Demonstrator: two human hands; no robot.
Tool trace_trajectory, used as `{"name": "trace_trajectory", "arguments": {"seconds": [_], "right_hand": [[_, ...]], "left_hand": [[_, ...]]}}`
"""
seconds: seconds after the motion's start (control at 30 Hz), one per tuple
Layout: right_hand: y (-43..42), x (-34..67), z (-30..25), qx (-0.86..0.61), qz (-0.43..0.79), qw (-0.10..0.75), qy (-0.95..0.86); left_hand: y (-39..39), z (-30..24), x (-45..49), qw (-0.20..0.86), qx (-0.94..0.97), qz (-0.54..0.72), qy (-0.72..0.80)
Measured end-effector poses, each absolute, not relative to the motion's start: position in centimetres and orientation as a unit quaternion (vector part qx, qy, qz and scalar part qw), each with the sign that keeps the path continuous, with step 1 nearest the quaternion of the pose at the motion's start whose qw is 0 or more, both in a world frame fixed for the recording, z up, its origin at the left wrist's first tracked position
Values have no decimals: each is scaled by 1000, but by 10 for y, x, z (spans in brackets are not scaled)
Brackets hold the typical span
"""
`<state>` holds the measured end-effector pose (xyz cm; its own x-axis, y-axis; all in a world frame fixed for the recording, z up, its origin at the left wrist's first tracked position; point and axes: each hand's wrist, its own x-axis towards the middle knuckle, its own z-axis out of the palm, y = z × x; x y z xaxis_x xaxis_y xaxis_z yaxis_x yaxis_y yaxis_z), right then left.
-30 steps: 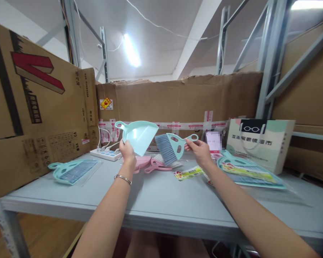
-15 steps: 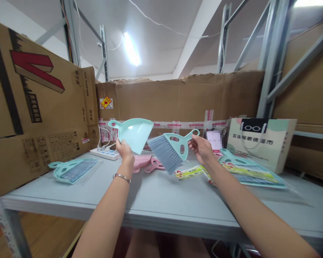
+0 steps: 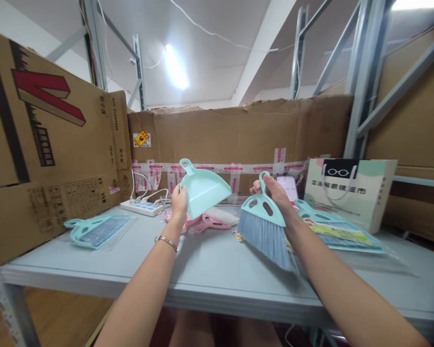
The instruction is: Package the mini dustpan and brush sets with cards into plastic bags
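My left hand [image 3: 180, 203] grips the edge of a small mint-green dustpan [image 3: 204, 189], held up above the grey table [image 3: 210, 270] with its handle pointing up. My right hand [image 3: 275, 192] is closed on the handle of a mint-green hand brush [image 3: 265, 226], whose grey-blue bristles hang down toward me, just above the table. The two pieces are apart, about a hand's width between them. Behind them on the table lies a pink dustpan and brush [image 3: 211, 219].
A packaged mint brush set [image 3: 97, 230] lies at the left, more packaged sets [image 3: 334, 231] at the right beside a paper bag [image 3: 350, 190]. A white power strip [image 3: 142, 207] and a phone [image 3: 288, 187] sit at the back. Cardboard boxes [image 3: 47, 144] wall in the left and rear.
My right hand has turned the brush from bristles pointing left to bristles hanging down and brought it lower. My left hand has rotated the dustpan so its handle points up.
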<state>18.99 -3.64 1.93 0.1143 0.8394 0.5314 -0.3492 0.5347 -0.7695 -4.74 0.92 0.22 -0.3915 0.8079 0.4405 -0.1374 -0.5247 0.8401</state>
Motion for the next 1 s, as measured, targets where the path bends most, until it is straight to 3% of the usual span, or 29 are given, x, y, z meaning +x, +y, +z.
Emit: {"name": "trace_trajectory", "arguments": {"seconds": [0.23, 0.43, 0.67, 0.8, 1.0], "right_hand": [[-46, 176, 20, -216, 438, 650, -582], [-50, 170, 22, -270, 308, 705, -579], [-46, 170, 20, -347, 190, 689, -607], [-35, 164, 11, -393, 171, 706, -564], [-29, 158, 6, -453, 56, 700, -549]], "left_hand": [[-6, -6, -22, 381, 585, 625, 349], [-16, -10, -10, 392, 652, 551, 342], [-17, -11, -11, 431, 648, 534, 330], [-22, -12, -6, 473, 683, 461, 312], [-28, -13, 0, 412, 739, 442, 298]]}}
